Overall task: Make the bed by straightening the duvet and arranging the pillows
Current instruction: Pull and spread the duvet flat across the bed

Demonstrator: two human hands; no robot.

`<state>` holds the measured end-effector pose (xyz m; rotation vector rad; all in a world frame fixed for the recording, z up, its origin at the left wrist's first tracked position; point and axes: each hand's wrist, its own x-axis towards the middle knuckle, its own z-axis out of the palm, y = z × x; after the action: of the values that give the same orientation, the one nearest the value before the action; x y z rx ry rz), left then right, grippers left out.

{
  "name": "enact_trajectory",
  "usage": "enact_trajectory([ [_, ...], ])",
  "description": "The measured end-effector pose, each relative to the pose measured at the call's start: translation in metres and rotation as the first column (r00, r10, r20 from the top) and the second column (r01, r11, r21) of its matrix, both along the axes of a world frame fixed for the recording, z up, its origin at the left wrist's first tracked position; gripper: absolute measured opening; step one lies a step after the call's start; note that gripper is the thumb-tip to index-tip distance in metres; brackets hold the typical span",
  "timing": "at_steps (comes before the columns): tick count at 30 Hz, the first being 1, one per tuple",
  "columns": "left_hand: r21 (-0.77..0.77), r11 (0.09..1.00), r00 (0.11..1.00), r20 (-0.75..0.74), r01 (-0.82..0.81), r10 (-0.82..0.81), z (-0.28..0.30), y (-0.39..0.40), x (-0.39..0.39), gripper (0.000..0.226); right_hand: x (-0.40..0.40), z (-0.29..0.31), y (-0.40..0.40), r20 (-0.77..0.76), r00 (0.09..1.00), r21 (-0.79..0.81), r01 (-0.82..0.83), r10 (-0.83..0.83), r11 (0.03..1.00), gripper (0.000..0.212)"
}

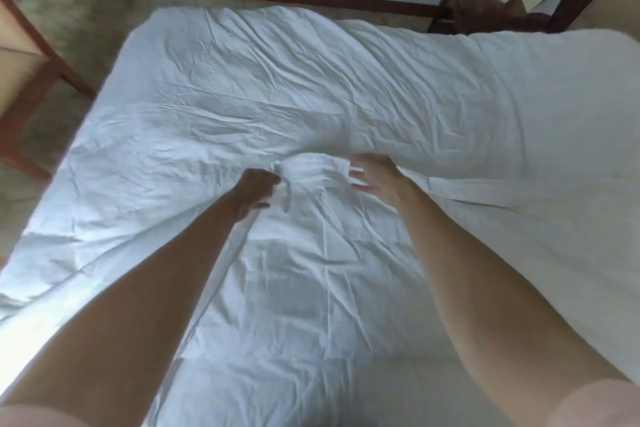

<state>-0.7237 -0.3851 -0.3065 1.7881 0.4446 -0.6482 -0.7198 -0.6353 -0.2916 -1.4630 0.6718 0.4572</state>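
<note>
Fingers [272, 180] of left hand [256, 192] pinch a bunched fold of the white duvet [311, 87], mid-bed. Right hand [372, 173] is loose & blurry, just beside the fold. Pull slow w/ both hands, flat & even.

A bedroom: a bed [571, 87] covered by a rumpled white duvet [277, 107], a dark wooden nightstand [481, 7] beyond its far right corner, carpeted floor [104, 7] around.
</note>
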Motion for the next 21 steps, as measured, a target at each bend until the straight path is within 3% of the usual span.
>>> enact_trajectory([
  [2, 0.132, 0.968, 0.977, -0.033, 0.213, -0.211, -0.011, 0.004, -0.021, 0.014, -0.024, -0.008, 0.005, -0.091, 0.993, -0.072, -0.077, 0.070, 0.994, 0.005],
  [4, 0.224, 0.899, 0.926, -0.088, 0.376, -0.366, -0.019, 0.011, -0.044, 0.016, -0.049, -0.017, 0.007, -0.154, 0.979, -0.159, -0.156, 0.131, 0.975, 0.006],
  [7, 0.320, 0.833, 0.892, -0.144, 0.452, -0.429, -0.020, 0.027, -0.079, 0.015, -0.082, -0.024, 0.009, -0.234, 0.943, -0.297, -0.302, 0.238, 0.906, 0.011],
  [12, 0.452, 0.753, 0.872, -0.146, 0.479, -0.467, -0.008, 0.054, -0.132, 0.023, -0.129, -0.023, 0.018, -0.301, 0.865, -0.483, -0.502, 0.402, 0.718, 0.022],
  [17, 0.541, 0.736, 0.906, -0.141, 0.407, -0.398, 0.006, 0.088, -0.193, 0.027, -0.167, -0.014, 0.046, -0.346, 0.761, -0.538, -0.640, 0.549, 0.549, 0.023],
  [21, 0.544, 0.766, 0.938, -0.145, 0.342, -0.315, 0.016, 0.112, -0.248, 0.026, -0.191, -0.015, 0.075, -0.312, 0.719, -0.548, -0.671, 0.621, 0.500, 0.023],
])
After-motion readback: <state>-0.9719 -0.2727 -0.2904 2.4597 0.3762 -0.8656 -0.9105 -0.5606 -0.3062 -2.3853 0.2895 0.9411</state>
